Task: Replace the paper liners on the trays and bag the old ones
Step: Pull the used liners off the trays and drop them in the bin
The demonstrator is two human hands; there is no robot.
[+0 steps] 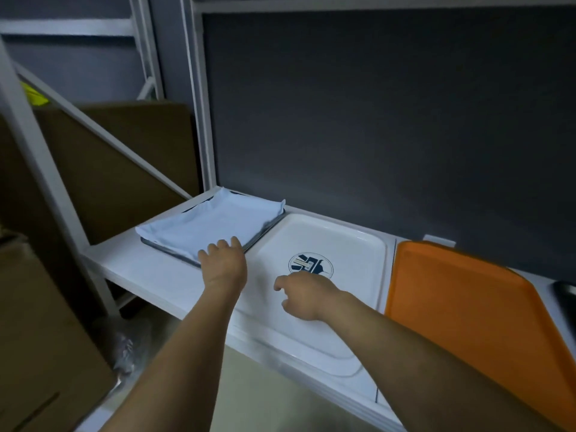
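Observation:
Three trays lie side by side on a white shelf (pixel 149 275). The left grey tray (pixel 187 256) is covered by a white paper liner (pixel 215 224) with upturned edges. In the middle sits a bare white tray (pixel 352 244) with a round dark blue logo. On the right is a bare orange tray (pixel 467 300). My left hand (pixel 223 260) rests with relaxed fingers on the near right corner of the liner. My right hand (pixel 307 294) hovers over the white tray, fingers loosely curled, holding nothing.
Brown cardboard boxes (pixel 46 353) stand left of the shelf, behind a white metal frame (pixel 46 169). Clear plastic (pixel 124 350) lies crumpled on the floor below. A dark grey back panel (pixel 374 120) closes the shelf. A dark object (pixel 565 294) shows at the far right.

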